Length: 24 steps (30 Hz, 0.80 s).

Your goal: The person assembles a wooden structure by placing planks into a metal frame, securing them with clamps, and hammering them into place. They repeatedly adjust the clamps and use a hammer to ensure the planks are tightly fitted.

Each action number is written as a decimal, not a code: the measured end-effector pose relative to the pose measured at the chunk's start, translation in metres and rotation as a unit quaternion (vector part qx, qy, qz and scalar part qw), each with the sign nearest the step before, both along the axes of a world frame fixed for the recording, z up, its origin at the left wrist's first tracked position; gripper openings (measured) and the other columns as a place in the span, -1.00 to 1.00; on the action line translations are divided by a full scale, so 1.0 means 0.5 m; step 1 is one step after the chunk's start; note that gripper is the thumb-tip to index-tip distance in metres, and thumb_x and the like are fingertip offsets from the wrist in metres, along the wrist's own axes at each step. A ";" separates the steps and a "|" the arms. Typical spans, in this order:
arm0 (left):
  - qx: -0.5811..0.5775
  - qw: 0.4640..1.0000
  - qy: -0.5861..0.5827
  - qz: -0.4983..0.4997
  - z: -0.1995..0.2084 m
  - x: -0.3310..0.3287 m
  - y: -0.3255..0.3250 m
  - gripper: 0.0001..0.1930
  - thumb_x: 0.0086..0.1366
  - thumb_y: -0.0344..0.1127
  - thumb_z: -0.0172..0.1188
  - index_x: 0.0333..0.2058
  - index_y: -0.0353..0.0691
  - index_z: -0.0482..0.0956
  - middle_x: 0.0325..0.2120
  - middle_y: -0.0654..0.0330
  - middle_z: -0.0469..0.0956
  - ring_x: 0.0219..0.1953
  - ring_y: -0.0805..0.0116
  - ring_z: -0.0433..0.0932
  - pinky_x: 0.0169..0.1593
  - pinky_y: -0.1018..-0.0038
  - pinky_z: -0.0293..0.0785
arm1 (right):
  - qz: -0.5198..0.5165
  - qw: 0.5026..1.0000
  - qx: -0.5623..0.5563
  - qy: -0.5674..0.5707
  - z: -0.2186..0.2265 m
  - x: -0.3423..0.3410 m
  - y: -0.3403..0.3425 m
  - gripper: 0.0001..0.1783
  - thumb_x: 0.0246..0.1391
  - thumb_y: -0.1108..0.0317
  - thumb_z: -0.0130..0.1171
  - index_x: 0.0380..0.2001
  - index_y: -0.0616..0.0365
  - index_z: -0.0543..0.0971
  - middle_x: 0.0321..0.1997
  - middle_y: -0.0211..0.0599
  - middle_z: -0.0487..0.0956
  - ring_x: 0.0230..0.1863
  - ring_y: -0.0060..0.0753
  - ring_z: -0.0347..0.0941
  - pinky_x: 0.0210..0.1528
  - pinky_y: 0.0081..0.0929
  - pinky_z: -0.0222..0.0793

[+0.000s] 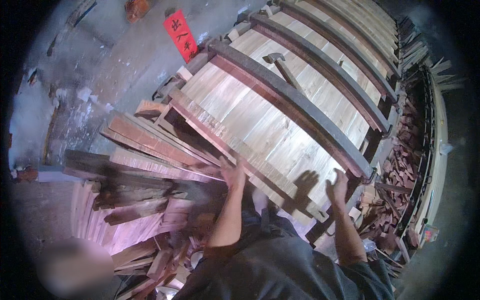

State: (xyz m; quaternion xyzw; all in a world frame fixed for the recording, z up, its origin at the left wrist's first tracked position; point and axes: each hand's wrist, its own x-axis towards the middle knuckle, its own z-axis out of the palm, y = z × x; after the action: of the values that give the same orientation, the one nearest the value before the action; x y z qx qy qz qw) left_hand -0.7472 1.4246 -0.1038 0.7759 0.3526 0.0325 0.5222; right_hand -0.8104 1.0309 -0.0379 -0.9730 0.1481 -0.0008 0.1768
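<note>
A broad panel of pale planks (270, 145) lies in front of me, crossed by dark clamp bars (295, 105). At its near left edge is my left hand (233, 173), open with fingers apart, next to the ends of loose boards. Whether it touches the panel edge I cannot tell. Over the near right part of the panel is my right hand (337, 188), open and holding nothing. Its shadow falls on the planks to its left. A hammer (286, 71) rests on the planks between two bars, away from both hands.
Loose boards (150, 145) fan out on the left, above a stack of more wood (120, 220). Piles of wood offcuts (400, 175) lie along the right side. A red paper strip (179, 35) shows beyond the panel's left edge, on the worn grey surface (100, 75).
</note>
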 end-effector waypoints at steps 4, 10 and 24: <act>0.171 0.975 0.139 -0.007 0.021 0.153 -0.120 -0.06 0.23 0.06 0.22 0.41 -0.32 -0.01 0.29 -0.35 0.16 0.35 -0.21 0.16 0.41 0.08 0.05 | -0.032 0.995 -0.085 -0.030 0.001 0.055 -0.169 -0.22 -0.16 0.51 0.34 0.23 0.23 0.36 0.25 0.19 0.36 0.29 0.25 0.25 0.34 -0.03 0.18; 0.390 0.885 0.247 0.062 -0.160 0.221 -0.098 -0.05 0.13 0.10 0.17 0.42 -0.13 0.01 0.22 -0.61 -0.01 0.31 -0.54 0.04 0.33 -0.24 -0.01 | 0.061 0.994 -0.085 0.023 -0.015 0.250 -0.235 -0.32 -0.15 0.43 0.34 0.10 0.31 0.38 0.12 0.18 0.43 0.19 0.24 0.34 0.24 0.02 0.27; 0.439 0.844 0.293 0.102 -0.127 0.220 -0.093 -0.03 0.04 0.13 0.20 0.42 0.04 0.05 0.18 -0.50 0.12 0.15 -0.42 0.29 0.06 -0.17 0.35 | 0.081 0.993 -0.066 -0.047 -0.032 0.291 -0.141 -0.19 -0.26 0.35 0.33 0.19 0.14 0.38 -0.26 -0.04 0.53 -0.17 0.05 0.48 -0.04 -0.08 0.36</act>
State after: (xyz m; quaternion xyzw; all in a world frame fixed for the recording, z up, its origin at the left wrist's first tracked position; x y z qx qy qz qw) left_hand -0.6372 1.3782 -0.1672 0.8570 0.5152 0.0083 -0.0062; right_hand -0.6650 0.9606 -0.0540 -0.9903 0.0595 -0.0423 0.1185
